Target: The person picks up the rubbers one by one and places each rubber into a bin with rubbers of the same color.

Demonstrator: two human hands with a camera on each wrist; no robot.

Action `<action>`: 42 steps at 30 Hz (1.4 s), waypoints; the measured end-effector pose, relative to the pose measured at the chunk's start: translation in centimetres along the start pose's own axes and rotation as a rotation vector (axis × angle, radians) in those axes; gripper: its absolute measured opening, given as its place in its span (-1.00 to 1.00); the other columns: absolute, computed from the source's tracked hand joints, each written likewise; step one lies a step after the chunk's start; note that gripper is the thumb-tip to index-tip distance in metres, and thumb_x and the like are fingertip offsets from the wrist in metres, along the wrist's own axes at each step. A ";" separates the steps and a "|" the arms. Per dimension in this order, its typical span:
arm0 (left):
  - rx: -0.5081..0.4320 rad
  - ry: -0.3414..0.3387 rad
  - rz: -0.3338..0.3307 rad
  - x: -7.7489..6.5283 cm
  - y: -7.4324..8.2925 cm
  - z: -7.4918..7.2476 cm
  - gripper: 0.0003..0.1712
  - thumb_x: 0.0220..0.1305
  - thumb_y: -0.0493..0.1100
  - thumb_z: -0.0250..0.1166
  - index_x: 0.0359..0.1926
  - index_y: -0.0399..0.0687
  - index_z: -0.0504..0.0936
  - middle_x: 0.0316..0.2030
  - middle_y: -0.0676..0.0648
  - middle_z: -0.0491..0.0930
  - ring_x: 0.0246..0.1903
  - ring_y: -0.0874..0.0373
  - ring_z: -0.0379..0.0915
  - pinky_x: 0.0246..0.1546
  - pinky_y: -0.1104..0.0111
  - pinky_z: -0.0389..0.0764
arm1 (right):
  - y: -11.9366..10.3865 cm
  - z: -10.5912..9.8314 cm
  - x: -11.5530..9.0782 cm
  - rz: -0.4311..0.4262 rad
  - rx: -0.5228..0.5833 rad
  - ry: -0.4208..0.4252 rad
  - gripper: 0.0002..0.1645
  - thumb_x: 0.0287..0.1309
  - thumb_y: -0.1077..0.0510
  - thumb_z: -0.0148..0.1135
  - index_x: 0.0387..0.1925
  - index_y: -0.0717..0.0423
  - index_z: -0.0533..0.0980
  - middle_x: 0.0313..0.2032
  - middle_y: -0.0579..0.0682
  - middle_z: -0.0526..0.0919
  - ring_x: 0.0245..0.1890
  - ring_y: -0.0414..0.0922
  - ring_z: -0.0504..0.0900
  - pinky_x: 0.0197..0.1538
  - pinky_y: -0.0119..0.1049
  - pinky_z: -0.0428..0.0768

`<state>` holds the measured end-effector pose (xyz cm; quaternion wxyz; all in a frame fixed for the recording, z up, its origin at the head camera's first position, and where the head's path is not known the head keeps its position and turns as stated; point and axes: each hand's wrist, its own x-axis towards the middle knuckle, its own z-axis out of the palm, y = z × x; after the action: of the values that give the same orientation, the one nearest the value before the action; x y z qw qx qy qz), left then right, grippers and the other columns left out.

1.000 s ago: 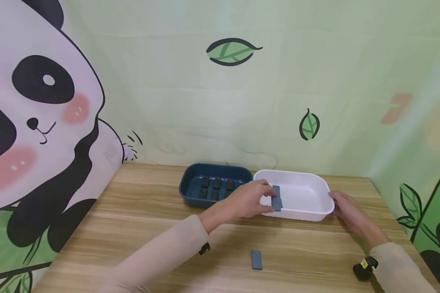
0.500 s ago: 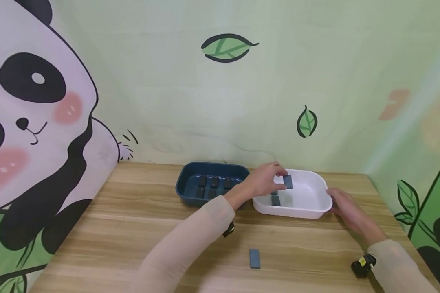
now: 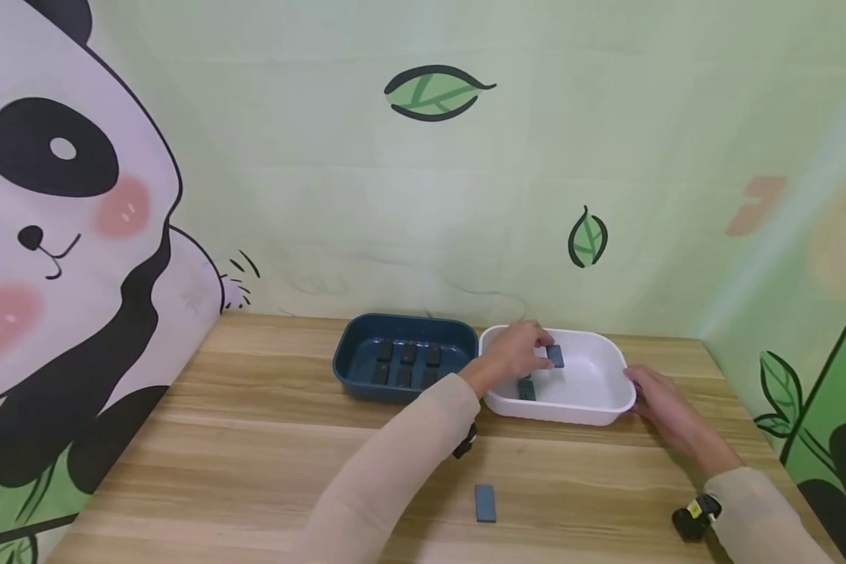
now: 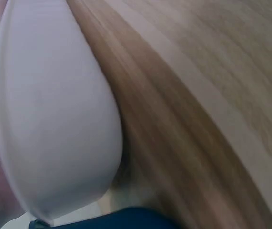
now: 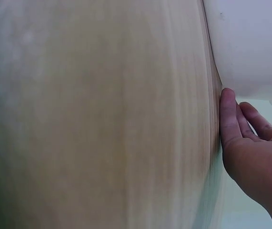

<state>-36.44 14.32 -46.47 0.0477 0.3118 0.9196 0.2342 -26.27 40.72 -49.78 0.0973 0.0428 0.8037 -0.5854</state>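
Observation:
My left hand (image 3: 518, 349) is reaching over the white tray (image 3: 592, 410) and pinches a flat blue-grey rectangular tile (image 3: 555, 356) between thumb and fingers, low inside it. Beside that hand, near the left end of the tray, lies another blue-grey tile (image 3: 526, 389), partly overlapped by a further one behind it. My right hand (image 3: 666, 403) holds the tray's right end, its thumb up at the rim. The right wrist view shows its fingers (image 5: 228, 114) against the tray's end, close to the tabletop. In the left wrist view the tray's outer wall (image 4: 59, 105) hides the tile.
A dark blue tray (image 3: 356, 384) stands against the white tray's left side, with several dark blocks (image 3: 408, 353) in two rows. One loose blue-grey tile (image 3: 485, 503) lies on the wooden table (image 3: 254, 439) toward the front. A printed cloth backdrop (image 3: 310, 196) rises behind the trays.
My left hand lifted a tile off the white tray's near left side, carried it right and back, then lowered it inside. The right hand stays at the tray's end.

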 end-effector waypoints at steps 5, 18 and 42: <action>-0.033 0.015 -0.035 0.3 -0.3 0.9 -0.55 0.33 -0.04 0.54 0.21 0.01 0.75 -0.01 0.04 0.65 -0.13 0.23 0.47 -0.04 0.47 0.58 | 0.1 -0.1 0.1 0.011 -0.001 -0.002 -0.14 0.72 -0.17 -0.31 0.55 0.52 0.04 0.52 0.48 0.12 0.41 0.14 0.33 0.11 -0.50 0.62; 0.095 -0.009 0.014 0.4 -0.8 2.6 -0.56 0.35 -0.03 0.52 0.20 -0.01 0.76 0.08 0.05 0.71 -0.02 0.26 0.52 0.16 0.45 0.55 | -0.1 0.1 -0.1 0.006 0.016 -0.004 -0.14 0.72 -0.17 -0.29 0.55 0.53 0.03 0.52 0.48 0.13 0.33 0.00 0.42 0.09 -0.53 0.60; 0.182 -0.048 -0.013 0.1 -0.3 2.3 -0.50 0.36 0.02 0.51 0.26 0.02 0.72 0.05 0.06 0.68 -0.14 0.27 0.47 0.02 0.46 0.56 | -0.3 0.1 0.0 0.005 0.004 0.006 -0.15 0.72 -0.15 -0.29 0.54 0.55 0.06 0.51 0.50 0.14 0.35 0.06 0.40 0.08 -0.50 0.63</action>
<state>-36.13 15.08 -48.64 0.0426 0.3145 0.9376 0.1421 -26.35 40.50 -49.54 0.0962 0.0468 0.8029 -0.5865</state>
